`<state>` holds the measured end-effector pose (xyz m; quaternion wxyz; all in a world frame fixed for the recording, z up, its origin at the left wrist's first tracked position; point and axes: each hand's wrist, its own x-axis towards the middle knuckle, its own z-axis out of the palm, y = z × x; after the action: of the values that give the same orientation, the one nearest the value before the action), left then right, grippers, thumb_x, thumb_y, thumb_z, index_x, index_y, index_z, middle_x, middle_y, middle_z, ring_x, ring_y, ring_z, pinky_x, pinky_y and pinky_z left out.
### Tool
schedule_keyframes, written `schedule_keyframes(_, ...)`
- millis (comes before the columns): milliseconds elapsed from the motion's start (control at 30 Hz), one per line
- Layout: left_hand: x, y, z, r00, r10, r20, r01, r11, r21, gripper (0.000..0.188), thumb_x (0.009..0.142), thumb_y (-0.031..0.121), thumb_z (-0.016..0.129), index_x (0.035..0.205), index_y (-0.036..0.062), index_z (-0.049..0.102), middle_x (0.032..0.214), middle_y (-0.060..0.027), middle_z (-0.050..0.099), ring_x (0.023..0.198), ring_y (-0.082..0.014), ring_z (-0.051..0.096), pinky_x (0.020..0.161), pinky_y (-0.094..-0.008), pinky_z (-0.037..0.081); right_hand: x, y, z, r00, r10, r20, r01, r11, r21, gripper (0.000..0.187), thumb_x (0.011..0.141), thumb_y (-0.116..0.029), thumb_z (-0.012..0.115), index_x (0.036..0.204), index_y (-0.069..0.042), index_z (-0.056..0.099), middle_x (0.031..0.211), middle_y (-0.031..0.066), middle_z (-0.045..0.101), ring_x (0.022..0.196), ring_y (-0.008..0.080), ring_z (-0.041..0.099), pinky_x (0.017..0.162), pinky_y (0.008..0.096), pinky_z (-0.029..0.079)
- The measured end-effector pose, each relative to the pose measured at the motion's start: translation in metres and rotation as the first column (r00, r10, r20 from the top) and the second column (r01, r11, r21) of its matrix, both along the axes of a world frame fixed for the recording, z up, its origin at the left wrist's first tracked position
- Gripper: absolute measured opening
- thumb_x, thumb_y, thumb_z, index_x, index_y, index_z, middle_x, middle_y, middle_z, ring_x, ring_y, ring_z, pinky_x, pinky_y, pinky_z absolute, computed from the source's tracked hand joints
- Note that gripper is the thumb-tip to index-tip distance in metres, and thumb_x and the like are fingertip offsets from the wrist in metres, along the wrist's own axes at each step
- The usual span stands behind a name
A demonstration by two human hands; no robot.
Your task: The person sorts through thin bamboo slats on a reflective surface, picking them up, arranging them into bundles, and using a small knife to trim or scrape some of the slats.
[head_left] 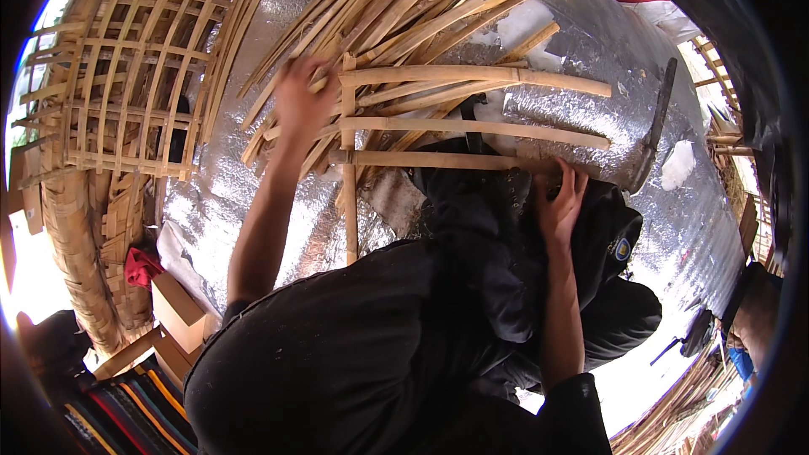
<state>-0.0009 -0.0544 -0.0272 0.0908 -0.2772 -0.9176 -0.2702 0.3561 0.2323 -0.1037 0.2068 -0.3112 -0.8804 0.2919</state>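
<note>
Three bamboo strips lie side by side across an upright bamboo strip [350,211], partly forming a frame. They are the top strip [472,76], the middle strip [472,127] and the lower strip [438,160]. At the upright's upper end, my left hand [307,97] is curled and slightly blurred. Something pale shows between its fingers, too unclear to name. My right hand [563,206] has its fingers bent over the right end of the lower strip, gripping it above the dark cloth on my lap.
Behind the frame spreads a pile of split bamboo [396,13] on a silvery sheet [278,8]. A woven bamboo lattice [139,76] stands at the left. A long dark curved tool [656,126] lies at the right. Cardboard [179,312] and a red cloth [141,267] sit at lower left.
</note>
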Motion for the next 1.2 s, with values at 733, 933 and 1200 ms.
schedule_keyframes(733, -0.146, 0.103, -0.001, 0.831, 0.064, 0.552, -0.047, 0.998, -0.045, 0.03, 0.109, 0.027, 0.052, 0.129, 0.012, 0.068, 0.111, -0.0081, 0.077, 0.081, -0.0148, 0.074, 0.069, -0.0325, 0.061, -0.005, 0.002, -0.004, 0.999, 0.024, -0.021, -0.024, 1.0, 0.018, 0.041, 0.088, -0.014, 0.075, 0.126, -0.007, 0.064, 0.12, 0.0189, 0.061, 0.114, 0.0411, 0.056, 0.1, 0.0497, 0.045)
schedule_keyframes(933, -0.182, 0.088, 0.032, 0.908, 0.173, 0.382, -0.247, 0.957, 0.152, 0.032, 0.109, 0.034, 0.051, 0.124, 0.0164, 0.073, 0.103, -0.0043, 0.078, 0.073, -0.0083, 0.07, 0.062, -0.0277, 0.054, -0.008, -0.001, 0.004, 0.999, 0.033, -0.036, -0.031, 0.999, 0.042, 0.04, 0.087, -0.013, 0.075, 0.126, -0.007, 0.065, 0.116, 0.0197, 0.062, 0.112, 0.0408, 0.057, 0.098, 0.0497, 0.045)
schedule_keyframes(1200, -0.128, 0.136, 0.147, 0.985, -0.066, 0.158, 0.008, 0.94, 0.34, 0.034, 0.107, 0.035, 0.054, 0.11, 0.0047, 0.07, 0.076, -0.0024, 0.065, 0.063, -0.011, 0.059, 0.062, -0.032, 0.048, -0.007, -0.002, 0.0, 1.0, 0.011, 0.015, -0.012, 0.999, 0.045, 0.041, 0.089, -0.017, 0.075, 0.128, -0.007, 0.064, 0.118, 0.0202, 0.062, 0.114, 0.0423, 0.056, 0.101, 0.0515, 0.044)
